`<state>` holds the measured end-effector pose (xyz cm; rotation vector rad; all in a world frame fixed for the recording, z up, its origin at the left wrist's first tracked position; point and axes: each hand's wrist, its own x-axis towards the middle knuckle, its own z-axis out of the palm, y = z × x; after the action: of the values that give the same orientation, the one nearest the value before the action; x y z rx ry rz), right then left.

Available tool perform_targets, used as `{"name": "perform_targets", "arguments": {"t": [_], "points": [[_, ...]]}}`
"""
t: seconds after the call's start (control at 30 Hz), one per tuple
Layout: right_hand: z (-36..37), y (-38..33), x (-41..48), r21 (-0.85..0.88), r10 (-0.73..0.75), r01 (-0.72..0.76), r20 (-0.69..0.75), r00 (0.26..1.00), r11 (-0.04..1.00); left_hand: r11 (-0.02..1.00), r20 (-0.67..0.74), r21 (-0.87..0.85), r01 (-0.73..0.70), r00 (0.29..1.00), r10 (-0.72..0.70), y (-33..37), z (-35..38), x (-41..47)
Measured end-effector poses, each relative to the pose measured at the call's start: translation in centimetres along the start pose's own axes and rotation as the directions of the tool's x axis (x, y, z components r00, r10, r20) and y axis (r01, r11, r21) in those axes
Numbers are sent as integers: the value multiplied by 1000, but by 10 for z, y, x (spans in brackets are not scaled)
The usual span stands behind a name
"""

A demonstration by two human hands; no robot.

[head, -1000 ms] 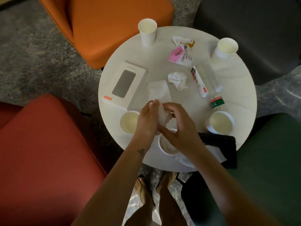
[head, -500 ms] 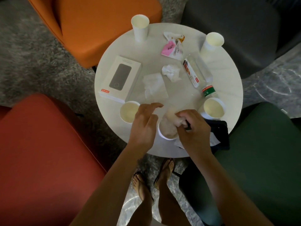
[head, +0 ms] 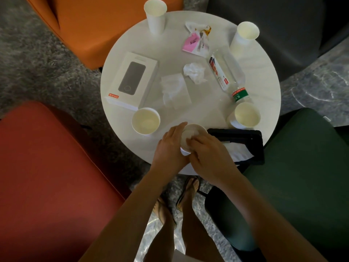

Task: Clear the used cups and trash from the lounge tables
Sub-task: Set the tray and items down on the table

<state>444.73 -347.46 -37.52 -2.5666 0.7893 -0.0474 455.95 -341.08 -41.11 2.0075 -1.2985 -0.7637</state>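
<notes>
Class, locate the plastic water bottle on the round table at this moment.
In the head view, the plastic bottle lies on its side on the table's right half, between the crumpled tissue and the far-right cup.

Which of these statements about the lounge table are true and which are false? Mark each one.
1. Both hands, left hand and right hand, are at the near cup. True.
2. The plastic bottle stands upright. False: it lies on its side.
3. The white box lies on the round table. True.
4. The crumpled tissue sits inside a cup. False: it lies on the tabletop.
5. Only two cups are visible. False: five are.
</notes>
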Motion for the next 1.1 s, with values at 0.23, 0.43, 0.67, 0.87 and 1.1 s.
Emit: {"name": "perform_targets", "arguments": {"t": [0.23,0.43,0.67,0.87,1.1], "points": [[11,4,8,-207,39,-7,154,987,978,999,-28,27,-36,999,37,-10,8,4],[8,1,12,-209,-7,44,172,985,977,997,16,61,-36,999,35,-10,2,4],[-10,-10,9,-136,22,-12,77,997,991,998,31,52,44,998,-46,-2,-5,0],[-36,-11,16,-170,1,-30,-172,985,985,985,-13,170,-42,999,45,1,-31,-9],[-56,17,43,-42,155,-188,-409,899,981,961,-179,255,109,982,-63,-5,-75,8]]}}
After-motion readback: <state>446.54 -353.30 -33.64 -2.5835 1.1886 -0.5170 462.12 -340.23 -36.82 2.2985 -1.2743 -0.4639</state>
